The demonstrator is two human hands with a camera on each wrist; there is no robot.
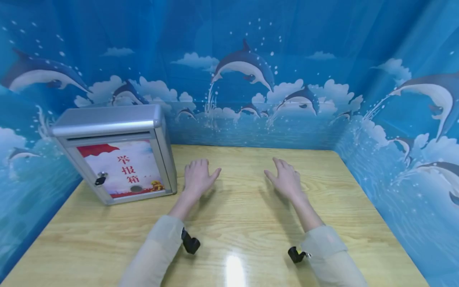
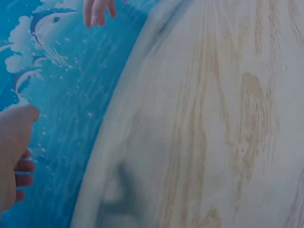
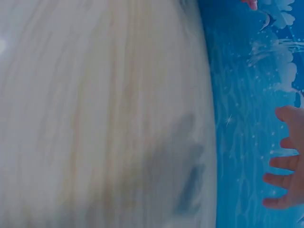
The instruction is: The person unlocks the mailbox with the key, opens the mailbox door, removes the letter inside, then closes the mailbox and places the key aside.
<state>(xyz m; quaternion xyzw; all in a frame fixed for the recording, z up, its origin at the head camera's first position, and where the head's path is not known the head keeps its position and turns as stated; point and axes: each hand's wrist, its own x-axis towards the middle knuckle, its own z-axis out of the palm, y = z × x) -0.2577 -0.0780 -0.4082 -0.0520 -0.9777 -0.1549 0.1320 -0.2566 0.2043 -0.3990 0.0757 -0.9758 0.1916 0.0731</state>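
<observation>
My left hand [image 1: 198,177] hovers over the wooden table [image 1: 236,207], just right of a silver metal box [image 1: 163,151]. Its thumb is spread and it holds nothing; the left wrist view shows that thumb and several loosely bent fingers [image 2: 23,179]. Over the table's right half is my right hand [image 1: 287,181], fingers spread and holding nothing, as the right wrist view also shows [image 3: 289,175]. The box has a slot on top of its front, a printed panel [image 1: 125,169] with red characters, and a small lock with a black key [image 1: 101,180].
A blue curtain [image 1: 229,131] printed with dolphins and clouds surrounds the back and sides of the table. Each wrist carries a small black camera, one on the left cuff [image 1: 191,242] and one on the right cuff [image 1: 296,254]. A light glares on the near table surface.
</observation>
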